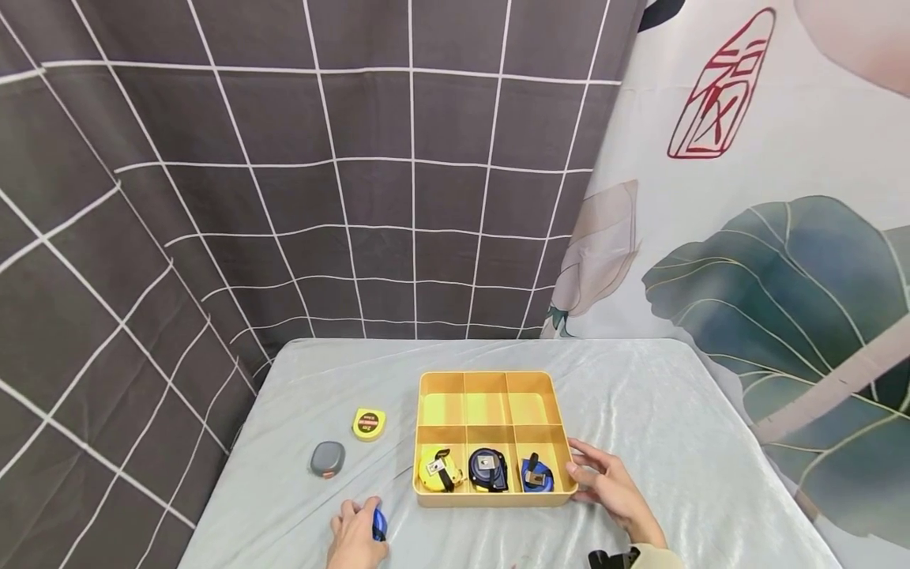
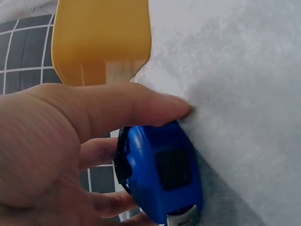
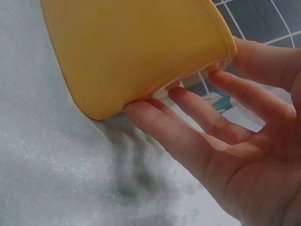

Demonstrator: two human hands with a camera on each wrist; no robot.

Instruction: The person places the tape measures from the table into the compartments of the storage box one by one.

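Note:
My left hand grips a blue tape measure near the table's front edge, thumb on one side and fingers on the other. Dark trim and a metal end hook show on its case. With fairly straight fingers, my right hand touches the right side of a yellow divided box. Three tape measures lie in the box's front row: a yellow one on the left, a dark blue one in the middle and a blue one on the right.
Left of the box, a small yellow tape measure and a grey rounded tape measure lie on the pale cloth-covered table. A dark grid-patterned curtain hangs behind and at the left, a printed white cloth at the right.

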